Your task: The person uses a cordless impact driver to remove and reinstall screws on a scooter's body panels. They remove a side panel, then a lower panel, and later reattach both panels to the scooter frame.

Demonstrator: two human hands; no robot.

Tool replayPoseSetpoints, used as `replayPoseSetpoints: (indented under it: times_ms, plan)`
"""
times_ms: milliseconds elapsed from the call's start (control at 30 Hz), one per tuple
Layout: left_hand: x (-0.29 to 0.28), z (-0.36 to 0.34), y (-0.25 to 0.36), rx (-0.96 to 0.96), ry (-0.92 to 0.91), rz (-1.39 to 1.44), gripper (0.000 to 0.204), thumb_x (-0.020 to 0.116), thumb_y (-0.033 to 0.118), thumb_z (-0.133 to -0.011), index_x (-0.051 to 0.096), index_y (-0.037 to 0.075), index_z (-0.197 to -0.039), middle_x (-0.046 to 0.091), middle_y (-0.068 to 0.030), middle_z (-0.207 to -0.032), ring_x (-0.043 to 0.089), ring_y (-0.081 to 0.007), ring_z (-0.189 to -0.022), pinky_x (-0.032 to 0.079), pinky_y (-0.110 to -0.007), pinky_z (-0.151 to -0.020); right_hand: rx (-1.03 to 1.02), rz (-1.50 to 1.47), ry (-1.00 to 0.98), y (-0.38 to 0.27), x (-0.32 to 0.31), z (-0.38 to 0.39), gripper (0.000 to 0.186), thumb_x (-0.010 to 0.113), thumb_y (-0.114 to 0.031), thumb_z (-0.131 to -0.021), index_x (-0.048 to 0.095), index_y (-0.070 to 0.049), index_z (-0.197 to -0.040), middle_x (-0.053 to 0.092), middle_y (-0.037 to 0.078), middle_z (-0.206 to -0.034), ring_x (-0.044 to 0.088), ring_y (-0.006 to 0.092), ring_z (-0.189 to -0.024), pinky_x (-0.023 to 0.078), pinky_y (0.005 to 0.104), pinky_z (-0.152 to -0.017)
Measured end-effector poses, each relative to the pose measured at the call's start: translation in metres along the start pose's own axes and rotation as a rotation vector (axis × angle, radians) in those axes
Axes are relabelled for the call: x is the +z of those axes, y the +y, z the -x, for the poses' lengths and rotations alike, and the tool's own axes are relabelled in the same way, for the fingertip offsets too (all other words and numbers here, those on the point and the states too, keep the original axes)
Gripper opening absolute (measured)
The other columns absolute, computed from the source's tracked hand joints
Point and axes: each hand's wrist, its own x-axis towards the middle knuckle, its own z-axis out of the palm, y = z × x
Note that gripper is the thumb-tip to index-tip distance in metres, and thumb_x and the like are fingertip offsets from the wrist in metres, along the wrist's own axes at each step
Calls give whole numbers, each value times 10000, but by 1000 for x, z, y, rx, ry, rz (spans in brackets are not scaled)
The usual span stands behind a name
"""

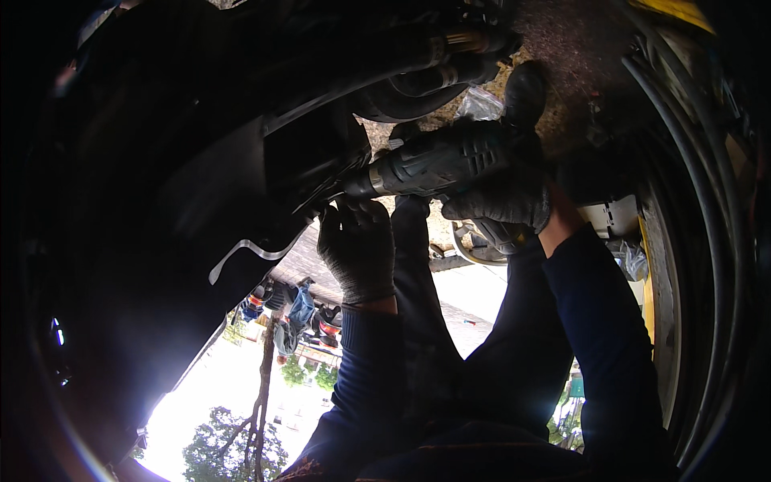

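Note:
My right hand (510,201), in a dark work glove, is wrapped around the handle of a dark power drill (442,159). The drill points left, with its front end close to the edge of a large dark panel (265,177). Just below the drill's tip is my left hand (357,245), in a greyish glove with its fingers curled in at that edge. Whatever those fingers pinch is too dark and small to make out. A pale curved strip (250,247) hangs from the panel beside my left hand. Deep shadow hides the exact spot where the drill's tip ends.
Thick dark hoses (418,80) cross above the drill. A clear plastic bag (480,104) lies on the brownish ground beyond it. Long grey cables (699,177) curve down the right side. Clothed people (297,313) and a tree (261,394) show in the bright background at lower left.

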Motion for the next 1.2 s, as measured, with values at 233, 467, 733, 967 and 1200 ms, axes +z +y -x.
replayPoseSetpoints:
  times_ms: [233,467,733,967,1200]
  plan:
    - [0,6,0,-7,127,-68,132,588,232,-954,604,100,-950,640,-22,-916,587,-149,-803,493,-321,-751,-345,-373,6,20,5,26,542,846,-64,-674,649,-27,-1178,686,114,-1151,644,224,-1070,534,385,-933]
    - [-34,10,27,-124,96,-158,105,566,111,-915,524,101,-820,547,0,-817,528,-101,-686,481,-248,-583,-215,-373,128,55,18,69,637,912,-118,-628,640,-38,-1198,710,100,-1081,689,209,-968,562,393,-896]
    - [-83,4,62,92,-154,-849,144,527,154,-962,565,43,-1044,624,-123,-895,563,-161,-663,460,-287,-526,-251,-362,178,63,33,78,598,894,-103,-663,630,-40,-1195,698,108,-1099,672,207,-1018,571,383,-885]
    - [-74,14,77,91,-31,-814,285,576,175,-951,535,46,-1202,641,-125,-881,558,-169,-639,456,-290,-550,-191,-396,119,61,41,73,534,824,-48,-742,617,-39,-1234,686,104,-1152,643,211,-1068,538,382,-936]
    - [-62,0,57,164,37,-953,381,562,131,-933,482,116,-1305,624,-105,-849,546,-148,-630,452,-298,-540,-160,-550,5,61,35,64,471,738,19,-804,605,-21,-1255,658,116,-1219,616,212,-1119,523,363,-960]
